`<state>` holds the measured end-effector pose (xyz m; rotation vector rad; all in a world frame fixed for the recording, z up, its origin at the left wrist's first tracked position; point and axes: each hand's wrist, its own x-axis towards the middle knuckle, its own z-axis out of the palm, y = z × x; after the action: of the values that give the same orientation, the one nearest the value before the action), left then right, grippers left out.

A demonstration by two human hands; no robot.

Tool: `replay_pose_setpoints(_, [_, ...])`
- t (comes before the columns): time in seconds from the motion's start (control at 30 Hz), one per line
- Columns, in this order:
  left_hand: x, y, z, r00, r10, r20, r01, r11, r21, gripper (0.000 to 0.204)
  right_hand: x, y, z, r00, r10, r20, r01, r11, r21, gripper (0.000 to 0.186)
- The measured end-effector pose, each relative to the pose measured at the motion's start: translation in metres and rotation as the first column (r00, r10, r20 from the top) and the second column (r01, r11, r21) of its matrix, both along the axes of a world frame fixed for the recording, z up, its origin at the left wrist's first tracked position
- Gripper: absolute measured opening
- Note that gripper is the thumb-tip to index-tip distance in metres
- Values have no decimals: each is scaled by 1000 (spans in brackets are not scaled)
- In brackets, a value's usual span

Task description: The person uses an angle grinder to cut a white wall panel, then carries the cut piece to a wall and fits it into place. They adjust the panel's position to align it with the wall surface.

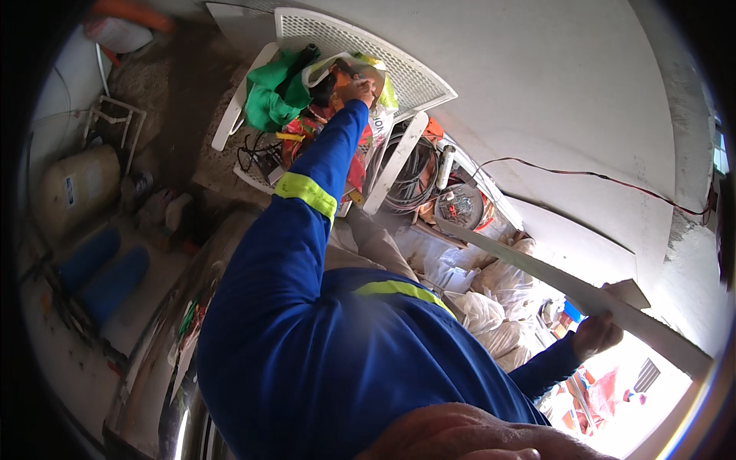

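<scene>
My left hand (pixel 359 92) reaches into the mouth of a white and yellow-green bag (pixel 387 93) on a white lattice-backed plastic chair (pixel 414 77). Its fingers are bent together, and whatever they hold is hidden among dark and orange things. Beside the bag lie a green cloth (pixel 268 96) and a yellow-handled tool (pixel 290 137). My right hand (pixel 596 335) grips a long, narrow pale board (pixel 552 280), which slants from beside the chair toward the lower right. A small flat tan piece (pixel 630 294) shows behind the board, near that hand.
Coiled cables (pixel 406 172) and a round tub of small metal pieces (pixel 460 208) stand right of the chair. Stuffed plastic sacks (pixel 498 322) sit on the floor. A red and black wire (pixel 583 173) crosses the white wall panel (pixel 567 92). Left are a yellowish jerrycan (pixel 77 188) and blue cylinders (pixel 115 284).
</scene>
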<state>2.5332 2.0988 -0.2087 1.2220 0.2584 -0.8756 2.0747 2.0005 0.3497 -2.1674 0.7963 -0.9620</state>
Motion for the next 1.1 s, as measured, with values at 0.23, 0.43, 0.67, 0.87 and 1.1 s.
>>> replay_pose_setpoints(0.23, [-126, 116, 98, 933, 21, 359, -53, 995, 79, 12, 19, -13, -16, 1000, 4, 18, -2, 994, -106, 49])
replay_pose_setpoints(0.43, [-254, 243, 109, 965, 11, -262, 68, 955, 289, 35, 52, -22, -17, 995, 99, 8, -97, 987, -127, 50])
replay_pose_setpoints(0.67, [-224, 257, 16, 958, -6, -288, 109, 933, 342, 50, 56, -28, -16, 967, 232, 104, -221, 969, -109, 36])
replay_pose_setpoints(0.87, [-228, 246, -23, 918, -395, -28, 338, 743, 577, 81, 37, -25, -9, 963, 239, 121, -226, 968, -111, 33])
replay_pose_setpoints(1.1, [-267, 307, 9, 622, -782, 42, 663, 554, 503, 40, 36, -16, -22, 959, 150, 240, -126, 986, -112, 21])
